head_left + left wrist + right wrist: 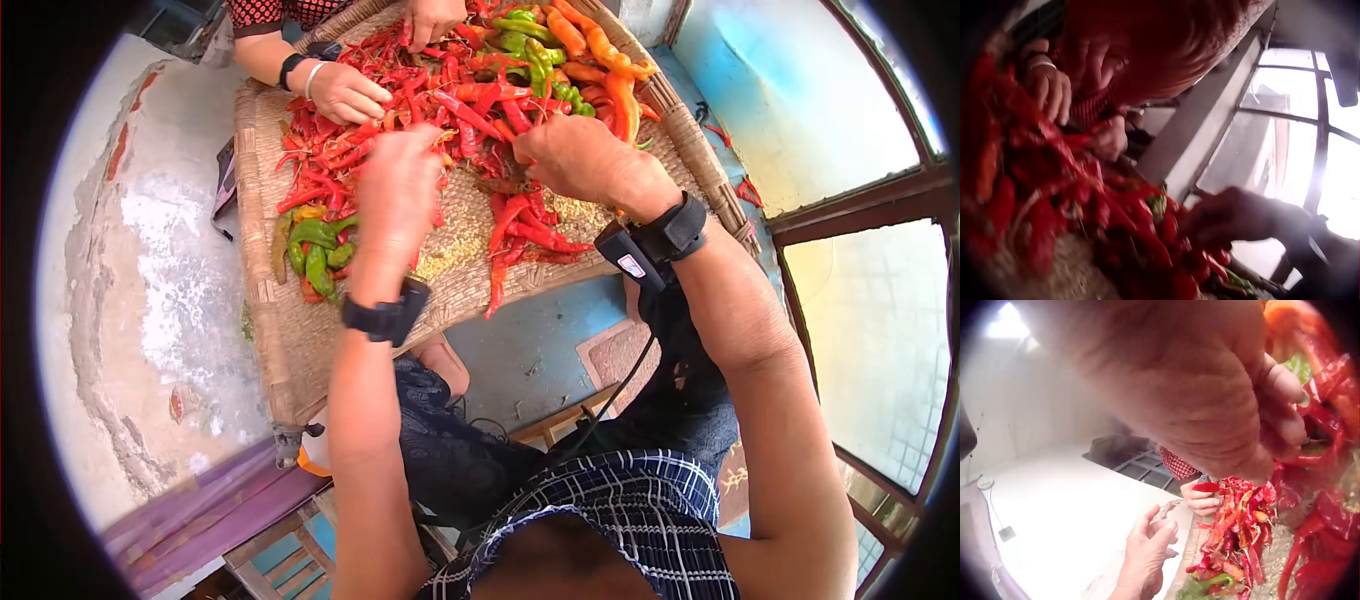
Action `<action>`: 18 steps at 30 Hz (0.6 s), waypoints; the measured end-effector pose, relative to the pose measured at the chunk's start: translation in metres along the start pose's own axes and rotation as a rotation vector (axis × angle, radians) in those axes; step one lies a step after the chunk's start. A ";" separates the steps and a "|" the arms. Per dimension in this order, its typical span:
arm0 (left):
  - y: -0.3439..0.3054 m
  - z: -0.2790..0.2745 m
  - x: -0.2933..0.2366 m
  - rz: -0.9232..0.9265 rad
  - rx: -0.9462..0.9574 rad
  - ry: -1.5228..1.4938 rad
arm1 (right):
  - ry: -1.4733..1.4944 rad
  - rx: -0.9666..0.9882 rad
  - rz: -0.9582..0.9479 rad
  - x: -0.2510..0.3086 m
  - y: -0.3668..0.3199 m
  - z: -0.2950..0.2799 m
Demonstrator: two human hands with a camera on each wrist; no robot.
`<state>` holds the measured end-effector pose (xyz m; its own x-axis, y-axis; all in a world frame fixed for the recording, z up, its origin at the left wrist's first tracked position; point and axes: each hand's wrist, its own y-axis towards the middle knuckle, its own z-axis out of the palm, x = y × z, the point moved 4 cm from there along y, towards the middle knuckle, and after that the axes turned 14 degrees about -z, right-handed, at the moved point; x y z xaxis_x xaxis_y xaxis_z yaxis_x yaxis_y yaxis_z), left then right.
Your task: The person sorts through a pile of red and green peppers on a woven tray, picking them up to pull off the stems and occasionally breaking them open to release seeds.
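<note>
Red chili peppers (470, 110) lie heaped on a woven tray (262, 330). My left hand (400, 185), blurred in the head view, is above the left part of the heap. Its fingers and thumb stand apart with nothing between them in the right wrist view, where the hand (1144, 556) appears low in the frame. At the middle of the heap, my right hand (585, 160) has its fingers curled down among the peppers. In the right wrist view its fingers (1285, 403) bend round a red chili pepper (1313, 459), partly hidden by the hand.
Across the tray another person's hands (345, 92) work in the heap. Green peppers (318, 250) lie at the near left, with orange peppers (610, 60) at the far right. Seeds (450, 255) are scattered on the weave. Windows (850, 120) stand right, a wall (150, 270) left.
</note>
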<state>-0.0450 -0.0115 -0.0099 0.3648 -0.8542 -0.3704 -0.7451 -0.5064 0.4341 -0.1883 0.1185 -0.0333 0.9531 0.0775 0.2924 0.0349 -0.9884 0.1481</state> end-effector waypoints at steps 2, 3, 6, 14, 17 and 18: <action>-0.014 0.030 -0.021 0.063 0.185 -0.065 | -0.043 0.033 0.012 -0.001 0.000 0.004; -0.021 0.037 -0.027 0.062 0.233 -0.086 | -0.066 0.020 -0.003 -0.001 0.000 0.003; -0.022 0.041 -0.027 0.090 0.267 -0.022 | -0.083 0.053 0.002 0.001 0.001 0.006; -0.024 0.038 -0.016 -0.028 0.354 -0.117 | -0.095 0.156 -0.042 0.004 0.008 0.012; -0.024 0.040 -0.019 0.008 0.356 -0.049 | -0.133 0.202 -0.049 0.006 0.009 0.011; -0.023 0.041 -0.017 0.016 0.362 -0.010 | -0.124 0.205 -0.048 0.007 0.007 0.009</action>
<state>-0.0568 0.0199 -0.0475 0.3472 -0.8599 -0.3742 -0.9010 -0.4166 0.1214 -0.1788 0.1111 -0.0389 0.9780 0.1211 0.1699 0.1296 -0.9908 -0.0397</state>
